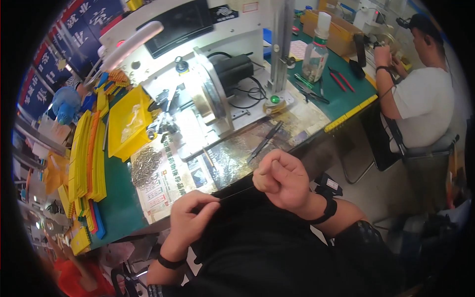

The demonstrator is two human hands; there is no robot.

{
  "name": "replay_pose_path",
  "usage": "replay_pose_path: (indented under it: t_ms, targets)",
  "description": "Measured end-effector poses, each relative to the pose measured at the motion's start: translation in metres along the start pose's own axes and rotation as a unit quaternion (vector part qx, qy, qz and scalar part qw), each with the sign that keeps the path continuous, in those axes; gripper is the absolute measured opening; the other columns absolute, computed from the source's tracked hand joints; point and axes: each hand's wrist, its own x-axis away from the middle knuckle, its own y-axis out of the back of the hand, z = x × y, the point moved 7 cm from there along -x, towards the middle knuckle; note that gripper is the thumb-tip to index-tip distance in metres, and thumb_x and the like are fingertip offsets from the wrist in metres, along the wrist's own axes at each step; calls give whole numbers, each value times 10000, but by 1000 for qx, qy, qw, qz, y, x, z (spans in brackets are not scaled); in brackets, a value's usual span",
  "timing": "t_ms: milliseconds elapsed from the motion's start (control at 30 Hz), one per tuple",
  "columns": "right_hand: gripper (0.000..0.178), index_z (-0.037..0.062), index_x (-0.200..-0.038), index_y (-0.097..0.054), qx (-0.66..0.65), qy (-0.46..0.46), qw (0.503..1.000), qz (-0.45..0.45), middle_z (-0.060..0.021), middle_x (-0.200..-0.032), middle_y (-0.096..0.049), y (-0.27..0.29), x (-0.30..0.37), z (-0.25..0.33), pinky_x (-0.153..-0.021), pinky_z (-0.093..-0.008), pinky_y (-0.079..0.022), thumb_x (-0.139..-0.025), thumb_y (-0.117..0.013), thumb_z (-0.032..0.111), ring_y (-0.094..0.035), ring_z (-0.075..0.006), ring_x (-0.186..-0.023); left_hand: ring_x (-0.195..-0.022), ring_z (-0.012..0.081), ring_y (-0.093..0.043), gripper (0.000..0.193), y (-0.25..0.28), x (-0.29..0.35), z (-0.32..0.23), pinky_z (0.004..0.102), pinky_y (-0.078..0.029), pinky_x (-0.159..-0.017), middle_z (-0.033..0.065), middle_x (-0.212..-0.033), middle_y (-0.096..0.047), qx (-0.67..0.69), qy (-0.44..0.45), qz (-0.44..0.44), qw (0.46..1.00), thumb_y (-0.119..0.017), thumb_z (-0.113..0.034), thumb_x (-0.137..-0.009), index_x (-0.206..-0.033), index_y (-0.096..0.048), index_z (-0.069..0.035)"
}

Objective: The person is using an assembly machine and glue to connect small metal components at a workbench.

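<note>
Both of my hands are in front of the bench's near edge, above my dark clothing. My left hand [190,220] is closed, with thumb and forefinger pinched together. My right hand [284,180], farther right and a little higher, is curled with the thumb pressed against the fingers. A faint thin line seems to run between them, but I cannot tell what it is or whether either hand holds it. Dark tweezers [266,142] lie on the bench just beyond my right hand. A pile of small metallic pieces [147,167] rests on printed paper [166,185] beyond my left hand.
A white bench machine [205,96] with a round wheel housing and a screen stands ahead. Left of it are a yellow bin [129,123] and stacked yellow strips [81,158]. Red-handled pliers [341,79] and a bottle [316,54] are at the right. Another person [420,89] sits far right.
</note>
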Motion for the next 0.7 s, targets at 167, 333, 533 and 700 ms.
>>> replay_pose_path:
  t_ms: [167, 333, 533, 700]
  targets:
    - [218, -10, -1064, -583, -3, -13, 1000, 2, -5, -668, -452, -7, 6, 3, -552, -243, -308, -1075, -452, 164, -367, -76, -580, -755, 107, -600, 23, 22, 10, 25, 245, -467, -701, 32, -814, -662, 43, 30, -62, 997, -714, -8, -853, -871, -700, -2]
    - [214, -6, -1063, -584, -17, -24, 999, 10, -8, -669, -446, -10, 8, 6, -553, -243, -310, -1072, -454, 164, -364, -84, -577, -743, 107, -572, 57, 27, 12, 29, 247, -445, -688, 30, -795, -618, 113, 25, -76, 990, -705, 1, -854, -838, -651, 3]
    - [223, 35, -1043, -592, -118, 85, 989, -13, -17, -651, -470, 12, 4, 53, -554, -280, -355, -1068, -437, 194, -412, -126, -549, -698, 142, -528, 132, 60, 24, 21, 266, -408, -642, 54, -774, -580, 176, -113, -92, 974, -669, -51, -895, -791, -597, -16]
    - [214, 72, -969, -584, -126, 182, 963, -156, 8, -660, -402, 87, 27, 174, -580, -284, -367, -1052, -423, 186, -415, -123, -577, -683, 136, -423, 210, 118, 40, 39, 281, -353, -624, 31, -775, -466, 319, -170, -156, 919, -683, -114, -931, -821, -517, -48]
